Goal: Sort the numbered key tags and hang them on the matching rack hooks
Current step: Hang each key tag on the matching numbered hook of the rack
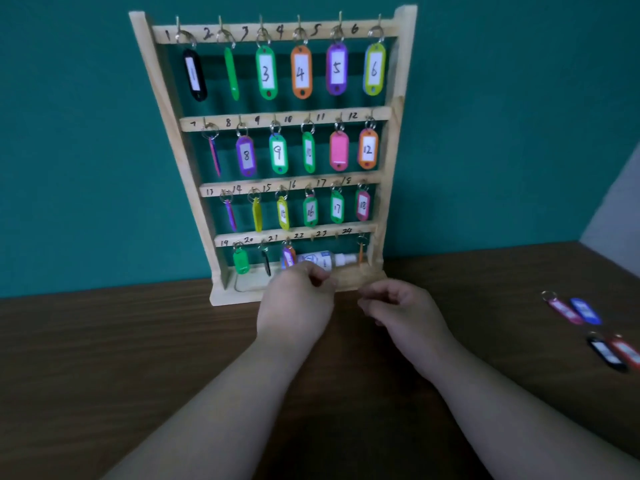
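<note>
The left hand's (298, 303) fingers (320, 277) are curled tight, tips drawn together just in front of the rack's lowest row; the blur hides whether they pinch anything. The right hand (405, 306) hovers beside it, close but apart, its fingers (372, 301) loosely curled inward with nothing seen in them. Both forearms reach forward over the dark wooden counter (138, 358). Right behind the left fingertips a white spray bottle (322, 259) lies on its side on the base of the wooden rack (162, 98), nozzle pointing right. The rack stands upright at the back of the counter against a teal wall (69, 133), with four rails of hooks hand-numbered 1 to 24. Coloured key tags hang from every hook of the upper three rails, several turned edge-on so their numbers cannot be read. On the bottom rail a green tag (240, 261) hangs at 19, a black tag (266, 263) at 20, a purple tag (288, 258) at 21 and an orange tag (361, 252), edge-on, at 24. Well off to the right four loose tags lie flat on the counter: a pink one (562, 310) just beside a blue one (587, 310), and nearer the edge a black one (606, 355) beside a red one (627, 351).
</note>
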